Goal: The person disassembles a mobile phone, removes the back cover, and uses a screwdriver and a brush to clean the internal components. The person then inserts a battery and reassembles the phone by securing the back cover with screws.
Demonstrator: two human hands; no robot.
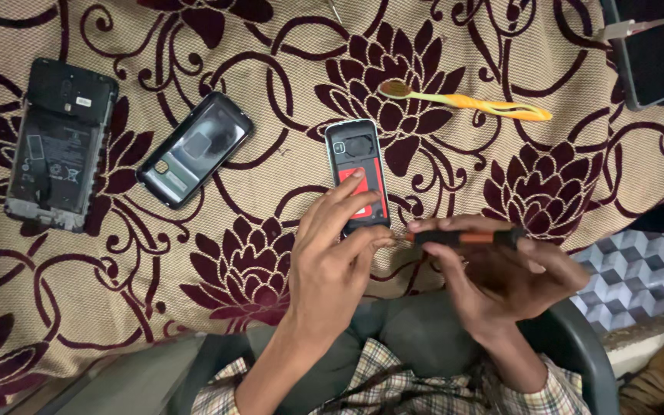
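Cream cloth [217, 230] with dark maroon flowers and swirls covered the whole work surface, and the person sat at its near edge in a grey chair [578, 338], checked sleeves showing. Out went the left hand [332, 261], fingers spread fairly wide, index fingertip [356, 175] pressing on the red patch inside the small open-backed phone [357, 173], which lay flat near the middle of the cloth, just beyond both hands. Over on the right, the right hand [501, 277] was curled around a black-and-orange tool [466, 237], held level with its end close to the phone's near corner; whether it touched, I couldn't tell. Further left sat a dark phone [194, 150] at a slant, and at the far left a stripped phone body [59, 146] with its insides bare. Beyond the small phone lay an orange-and-yellow toothbrush [470, 102], and a dark tablet [659, 50] poked in at the far right corner.
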